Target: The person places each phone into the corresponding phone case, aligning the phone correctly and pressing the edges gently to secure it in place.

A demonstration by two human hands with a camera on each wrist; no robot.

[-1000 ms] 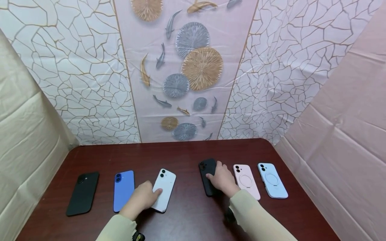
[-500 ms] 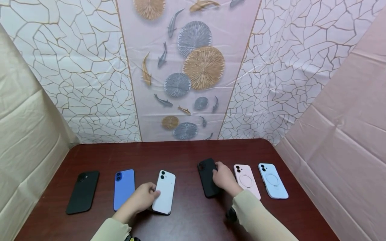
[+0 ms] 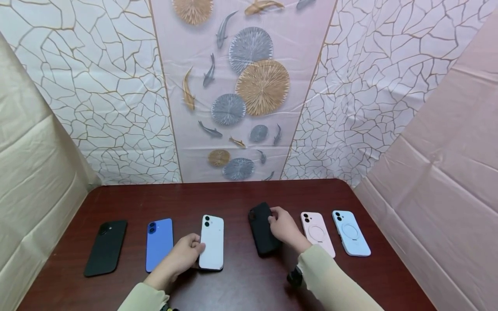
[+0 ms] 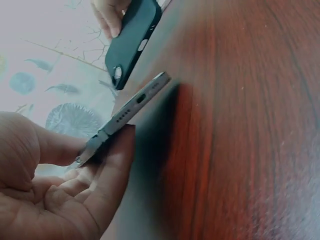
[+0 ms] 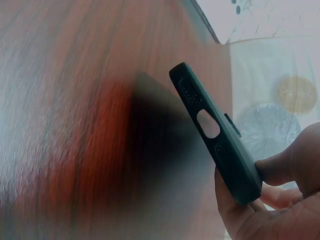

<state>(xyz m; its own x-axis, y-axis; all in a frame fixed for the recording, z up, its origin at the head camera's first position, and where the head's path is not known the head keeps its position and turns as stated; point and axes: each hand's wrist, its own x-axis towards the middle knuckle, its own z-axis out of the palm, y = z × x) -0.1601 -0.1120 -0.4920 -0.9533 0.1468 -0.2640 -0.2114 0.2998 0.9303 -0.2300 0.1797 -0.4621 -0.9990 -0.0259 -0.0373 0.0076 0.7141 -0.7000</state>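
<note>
My left hand [image 3: 182, 255] pinches a white phone [image 3: 212, 244] by its left edge, thumb on the back and fingers beneath. In the left wrist view the phone's bottom edge [image 4: 137, 101] with its charging port stands clear of the wood, over a dark shadow. My right hand [image 3: 287, 229] grips a black phone case [image 3: 263, 230] along its right side. In the right wrist view light shows through the port cutout of the tilted case [image 5: 220, 140], which is also off the table. Phone and case are apart, side by side.
On the dark red wooden table [image 3: 241, 289] lie a black phone [image 3: 106, 248] and a blue phone [image 3: 160, 244] at left. A pink case [image 3: 318, 235] and a light blue case [image 3: 352, 233], each with a ring, lie at right. Patterned cloth [image 3: 249, 142] hangs behind.
The white phone has turned more upright and risen slightly off the table. The black case has lifted and shifted a little left, with the right thumb moved toward its right edge.
</note>
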